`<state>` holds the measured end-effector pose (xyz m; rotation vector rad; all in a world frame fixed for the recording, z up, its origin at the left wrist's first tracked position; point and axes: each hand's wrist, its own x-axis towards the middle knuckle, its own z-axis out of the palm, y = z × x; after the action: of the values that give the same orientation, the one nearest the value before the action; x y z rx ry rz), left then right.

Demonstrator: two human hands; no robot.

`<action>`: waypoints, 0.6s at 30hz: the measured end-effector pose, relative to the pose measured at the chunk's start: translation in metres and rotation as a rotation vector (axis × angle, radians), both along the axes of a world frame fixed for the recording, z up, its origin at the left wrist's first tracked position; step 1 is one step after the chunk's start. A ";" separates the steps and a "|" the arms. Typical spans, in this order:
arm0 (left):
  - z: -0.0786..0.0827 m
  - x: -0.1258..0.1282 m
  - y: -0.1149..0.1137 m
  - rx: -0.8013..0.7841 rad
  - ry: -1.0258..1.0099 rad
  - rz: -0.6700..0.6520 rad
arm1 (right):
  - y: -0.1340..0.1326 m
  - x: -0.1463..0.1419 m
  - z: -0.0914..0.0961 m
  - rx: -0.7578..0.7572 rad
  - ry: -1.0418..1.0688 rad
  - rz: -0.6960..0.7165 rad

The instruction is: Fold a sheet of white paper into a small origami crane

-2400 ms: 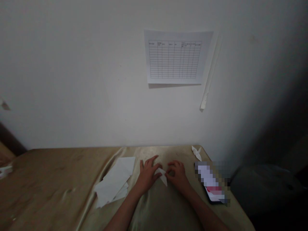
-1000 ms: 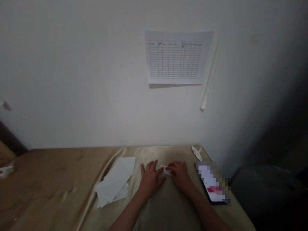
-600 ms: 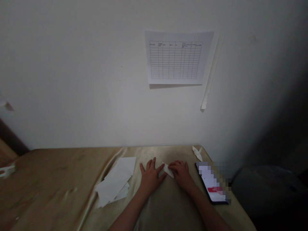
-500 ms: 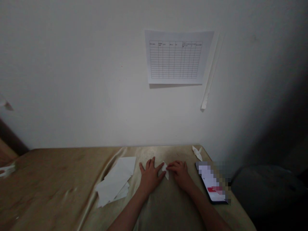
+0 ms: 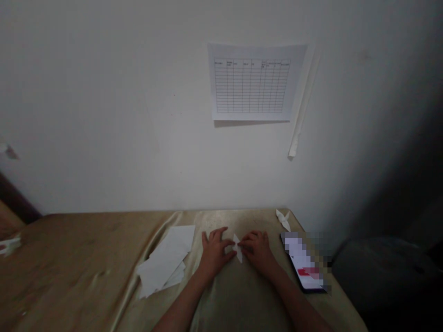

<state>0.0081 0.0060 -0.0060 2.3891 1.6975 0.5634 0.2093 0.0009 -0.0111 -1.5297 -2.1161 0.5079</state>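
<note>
A small white folded paper (image 5: 237, 249), narrow and pointed at both ends, is between my hands over the cloth. My left hand (image 5: 215, 251) pinches its left side with thumb and index finger, the other fingers spread. From the right, my right hand (image 5: 256, 249) grips the paper's edge with thumb and fingertips, the rest of its fingers curled. The fingertips cover part of the folds. To the left lies a loose pile of white paper sheets (image 5: 169, 258). A folded paper figure (image 5: 284, 220) with pointed tips rests near the table's far right corner.
A phone (image 5: 303, 265) with a lit, partly blurred screen lies right of my right forearm. Shiny gold-brown cloth (image 5: 86, 258) covers the table, which meets the wall. A printed grid sheet (image 5: 251, 85) hangs on the wall. Something dark (image 5: 384, 272) stands beyond the right edge.
The folded paper has turned slightly and shifted a little toward me. My left fingers have bent more, and my right fingertips have closed in on the paper.
</note>
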 end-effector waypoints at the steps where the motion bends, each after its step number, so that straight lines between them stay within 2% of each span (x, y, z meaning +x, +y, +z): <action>1: 0.001 0.000 0.000 -0.001 -0.010 -0.013 | 0.000 0.000 0.000 0.000 -0.006 -0.002; 11: -0.004 -0.001 0.002 -0.061 -0.087 -0.045 | 0.000 -0.002 0.001 -0.007 -0.050 -0.031; 18: -0.004 0.000 0.001 -0.043 -0.091 -0.015 | 0.001 -0.002 -0.001 -0.001 -0.021 -0.023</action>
<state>0.0084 0.0066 -0.0099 2.3070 1.6361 0.6170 0.2075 0.0015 -0.0123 -1.5646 -2.1113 0.4871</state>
